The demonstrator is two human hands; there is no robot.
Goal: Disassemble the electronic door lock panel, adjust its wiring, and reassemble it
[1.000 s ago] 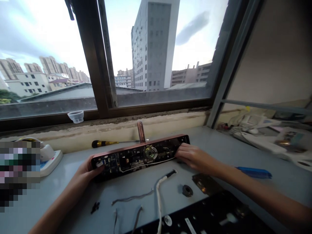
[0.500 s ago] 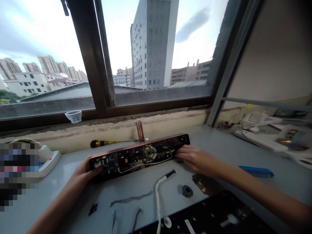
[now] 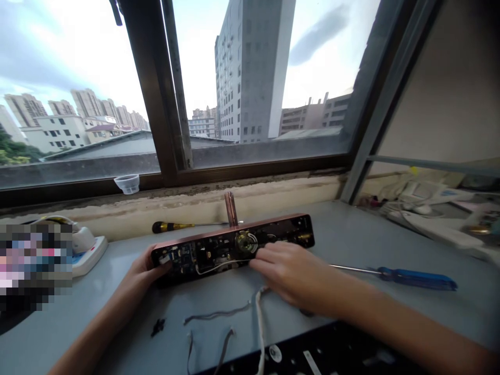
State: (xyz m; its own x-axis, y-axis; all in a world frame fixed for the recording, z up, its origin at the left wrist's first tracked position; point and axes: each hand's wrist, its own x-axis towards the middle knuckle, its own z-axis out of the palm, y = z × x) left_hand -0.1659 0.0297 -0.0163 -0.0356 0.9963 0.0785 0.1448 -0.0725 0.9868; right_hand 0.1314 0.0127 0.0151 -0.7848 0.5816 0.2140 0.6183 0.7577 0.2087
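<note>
Nearest you, loose wires (image 3: 219,315) and a white cable (image 3: 259,323) lie on the grey counter (image 3: 351,239). Your right hand (image 3: 291,271), fingers loosely spread, rests palm down on the front edge of the lock panel (image 3: 234,247), near its round centre part. Your left hand (image 3: 144,271) grips the panel's left end, thumb on top. The panel lies lengthwise mid-counter, circuitry up. Right of it lies a blue screwdriver (image 3: 414,277); behind it, a yellow-handled screwdriver (image 3: 174,226) by the window ledge.

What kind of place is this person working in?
Probably an upper-floor workbench by a window: high-rise blocks outside, an opened door lock panel with its circuit board exposed, two screwdrivers and loose wires on the grey table.
</note>
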